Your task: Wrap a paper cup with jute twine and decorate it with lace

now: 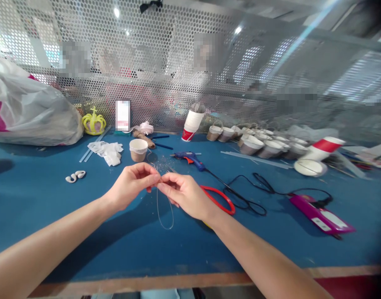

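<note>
My left hand (133, 185) and my right hand (186, 193) meet at the fingertips over the middle of the table. Both are closed in a pinch on a thin string (158, 211), which hangs below them in a narrow loop. What lies right between the fingertips is too small to make out. Just behind my left hand stands a small paper cup (138, 150) wrapped in brown. Beyond my right hand lies a blue glue gun (190, 160). Red-handled scissors (221, 200) lie partly hidden under my right hand and forearm.
Wrapped cups (252, 143) crowd the back right, near a tipped red-and-white cup (326, 147). A purple power strip (321, 216) and black cord (243, 201) lie right. Twine (143, 139), stacked cups (193, 124), crumpled tissue (108, 153) and earbuds (75, 176) also lie on the blue table.
</note>
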Demonstrator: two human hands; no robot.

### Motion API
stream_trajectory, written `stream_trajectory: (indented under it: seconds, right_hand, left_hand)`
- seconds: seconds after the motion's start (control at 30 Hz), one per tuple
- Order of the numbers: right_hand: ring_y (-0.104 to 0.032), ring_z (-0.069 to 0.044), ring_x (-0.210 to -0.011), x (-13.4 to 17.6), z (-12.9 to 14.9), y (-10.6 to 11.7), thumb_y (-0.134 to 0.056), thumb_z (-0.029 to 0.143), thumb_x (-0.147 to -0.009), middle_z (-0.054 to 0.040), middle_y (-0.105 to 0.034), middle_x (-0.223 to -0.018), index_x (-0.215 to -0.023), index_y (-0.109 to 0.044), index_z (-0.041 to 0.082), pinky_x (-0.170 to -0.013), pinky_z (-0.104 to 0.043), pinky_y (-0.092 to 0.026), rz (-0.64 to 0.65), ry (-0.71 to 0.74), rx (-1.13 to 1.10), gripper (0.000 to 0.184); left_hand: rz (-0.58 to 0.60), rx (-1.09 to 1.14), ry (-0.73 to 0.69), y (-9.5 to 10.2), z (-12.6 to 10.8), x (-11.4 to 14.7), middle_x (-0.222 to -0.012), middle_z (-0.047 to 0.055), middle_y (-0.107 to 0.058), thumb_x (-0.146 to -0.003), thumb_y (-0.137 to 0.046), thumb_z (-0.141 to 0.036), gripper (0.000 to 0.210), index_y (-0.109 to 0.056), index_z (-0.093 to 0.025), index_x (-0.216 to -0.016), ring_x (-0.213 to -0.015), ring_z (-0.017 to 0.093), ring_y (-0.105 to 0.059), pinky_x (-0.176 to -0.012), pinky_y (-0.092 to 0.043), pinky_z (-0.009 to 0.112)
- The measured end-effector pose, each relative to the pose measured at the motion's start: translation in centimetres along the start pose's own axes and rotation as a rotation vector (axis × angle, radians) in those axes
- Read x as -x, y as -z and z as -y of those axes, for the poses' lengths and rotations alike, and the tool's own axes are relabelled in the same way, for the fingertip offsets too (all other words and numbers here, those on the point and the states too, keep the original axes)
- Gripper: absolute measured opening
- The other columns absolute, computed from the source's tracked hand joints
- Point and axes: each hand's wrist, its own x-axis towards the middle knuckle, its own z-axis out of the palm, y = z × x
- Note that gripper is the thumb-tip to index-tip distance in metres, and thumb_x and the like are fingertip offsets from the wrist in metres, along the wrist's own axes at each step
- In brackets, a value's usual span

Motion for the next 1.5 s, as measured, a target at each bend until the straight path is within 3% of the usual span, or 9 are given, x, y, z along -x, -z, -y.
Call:
stream_trajectory:
  seconds: [0.13, 0.73, 1.03, 1.17, 1.33, 1.5]
  right_hand:
    - [-0.038, -0.005, -0.039, 0.0, -0.2, 0.0, -0.054, 0.029, -0.084, 0.0072, -0.043, -0.047, -0.078, -0.061, 0.014, -0.04, -0.02, -0.029, -0.028, -0.014, 0.038, 0.017]
    - [-0.037, -0.005, -0.04, 0.1, -0.4, -0.3, -0.054, 0.03, -0.085, 0.007, -0.043, -0.046, -0.078, -0.062, 0.013, -0.04, -0.02, -0.029, 0.018, -0.074, 0.064, 0.019]
    - [-0.037, -0.005, -0.039, 0.1, -0.4, -0.4, -0.055, 0.031, -0.085, 0.007, -0.044, -0.047, -0.078, -0.061, 0.014, -0.039, -0.019, -0.029, 0.008, -0.091, 0.007, 0.02]
    - [-0.037, -0.004, -0.038, 0.1, -0.7, -0.2, -0.06, 0.039, -0.081, 0.0074, -0.044, -0.047, -0.077, -0.06, 0.014, -0.038, -0.019, -0.029, 0.044, -0.141, -0.186, 0.026]
    - [-0.037, -0.002, -0.039, -0.3, -1.5, 0.1, -0.069, 0.049, -0.07, 0.0049, -0.05, -0.058, -0.078, -0.064, 0.012, -0.034, -0.016, -0.026, 0.286, -0.23, -0.619, 0.039]
    - [-0.04, -0.001, -0.042, -0.5, -2.0, -0.1, -0.072, 0.045, -0.069, -0.0007, -0.06, -0.067, -0.079, -0.066, 0.01, -0.034, -0.015, -0.026, 0.398, -0.255, -0.771, 0.037]
  left_hand:
    - [-0.076, 0.021, -0.002, -0.3, -0.1, 0.1, -0.053, -0.004, -0.056, -0.066, -0.072, -0.026, 0.019, -0.059, -0.013, -0.068, -0.048, 0.005, -0.048, -0.048, -0.04, 0.017]
    - [-0.052, 0.0, 0.042, -0.4, -0.4, 0.3, -0.05, -0.002, -0.06, -0.066, -0.072, -0.028, 0.022, -0.057, -0.013, -0.07, -0.045, 0.008, -0.054, -0.046, -0.045, 0.019]
    - [-0.096, 0.022, 0.036, -0.6, -0.5, 0.4, -0.047, -0.003, -0.059, -0.064, -0.073, -0.026, 0.021, -0.058, -0.012, -0.068, -0.044, 0.007, -0.053, -0.047, -0.044, 0.019]
    - [-0.077, 0.074, 0.031, -0.3, -0.7, 0.3, -0.049, -0.002, -0.059, -0.064, -0.074, -0.027, 0.023, -0.057, -0.013, -0.068, -0.045, 0.007, -0.053, -0.045, -0.043, 0.019]
    - [0.006, 0.249, 0.075, -0.2, -1.1, 0.3, -0.057, -0.002, -0.061, -0.064, -0.076, -0.027, 0.026, -0.055, -0.012, -0.066, -0.044, 0.006, -0.051, -0.044, -0.043, 0.019]
    - [-0.002, 0.3, 0.087, -0.3, -1.4, 0.5, -0.064, -0.001, -0.063, -0.065, -0.076, -0.025, 0.023, -0.056, -0.012, -0.068, -0.045, 0.005, -0.051, -0.042, -0.043, 0.017]
